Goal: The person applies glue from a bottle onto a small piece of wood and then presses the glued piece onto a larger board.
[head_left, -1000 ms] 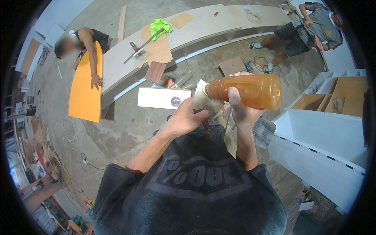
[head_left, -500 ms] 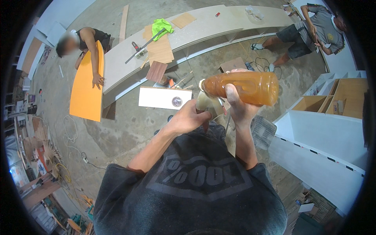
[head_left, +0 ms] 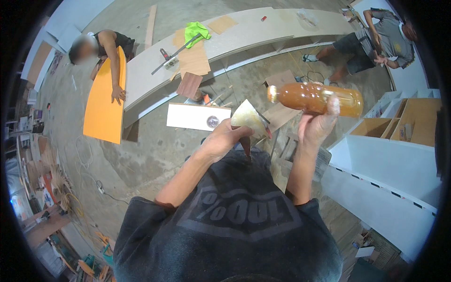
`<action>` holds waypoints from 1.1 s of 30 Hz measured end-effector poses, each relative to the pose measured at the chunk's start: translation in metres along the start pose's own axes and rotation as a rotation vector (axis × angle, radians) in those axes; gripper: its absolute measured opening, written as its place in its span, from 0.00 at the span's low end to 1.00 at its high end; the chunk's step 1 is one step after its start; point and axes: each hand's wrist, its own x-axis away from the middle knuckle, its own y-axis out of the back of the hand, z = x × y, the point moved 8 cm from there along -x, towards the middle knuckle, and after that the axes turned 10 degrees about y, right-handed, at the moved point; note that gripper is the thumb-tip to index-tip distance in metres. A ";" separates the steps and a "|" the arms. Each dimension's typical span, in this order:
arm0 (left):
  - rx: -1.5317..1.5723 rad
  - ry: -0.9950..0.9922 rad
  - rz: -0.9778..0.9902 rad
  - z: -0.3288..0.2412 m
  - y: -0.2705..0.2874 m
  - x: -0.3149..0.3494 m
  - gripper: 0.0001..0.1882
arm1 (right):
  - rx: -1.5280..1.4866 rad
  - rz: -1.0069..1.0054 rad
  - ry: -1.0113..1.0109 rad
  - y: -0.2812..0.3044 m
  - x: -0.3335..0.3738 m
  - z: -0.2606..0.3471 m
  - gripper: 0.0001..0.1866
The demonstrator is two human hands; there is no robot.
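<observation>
In my left hand (head_left: 224,141) is a thin, pale, flat piece (head_left: 248,117) with a pointed top, gripped between thumb and fingers. Below my thumb a dark brown tapering part (head_left: 245,146) shows; whether it belongs to the same piece I cannot tell. My right hand (head_left: 315,124) is wrapped around a clear plastic bottle (head_left: 324,99) of amber-brown liquid. The bottle lies nearly level, its whitish neck (head_left: 272,93) pointing left, apart from the pale piece.
Ahead curves a long pale bench (head_left: 239,44) bearing wood sheets and a green cloth (head_left: 195,34). A white board (head_left: 190,116) is before me. A co-worker's hand (head_left: 118,94) rests on an orange panel (head_left: 104,105). Another person (head_left: 387,40) stands far right, beyond a white cabinet (head_left: 376,174).
My right hand has moved the bottle rightward, taking its neck away from above the pale piece. My left hand has stayed nearly in place, and the piece now shows more of its face.
</observation>
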 end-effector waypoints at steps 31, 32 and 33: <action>0.342 0.041 -0.127 0.012 0.043 0.006 0.14 | -0.313 -0.385 -0.628 0.088 0.054 -0.107 0.19; 0.322 0.042 -0.147 0.012 0.045 0.006 0.11 | -0.329 -0.368 -0.642 0.086 0.055 -0.109 0.19; 0.312 0.007 -0.132 0.011 0.044 0.008 0.07 | -0.313 -0.383 -0.651 0.085 0.056 -0.110 0.20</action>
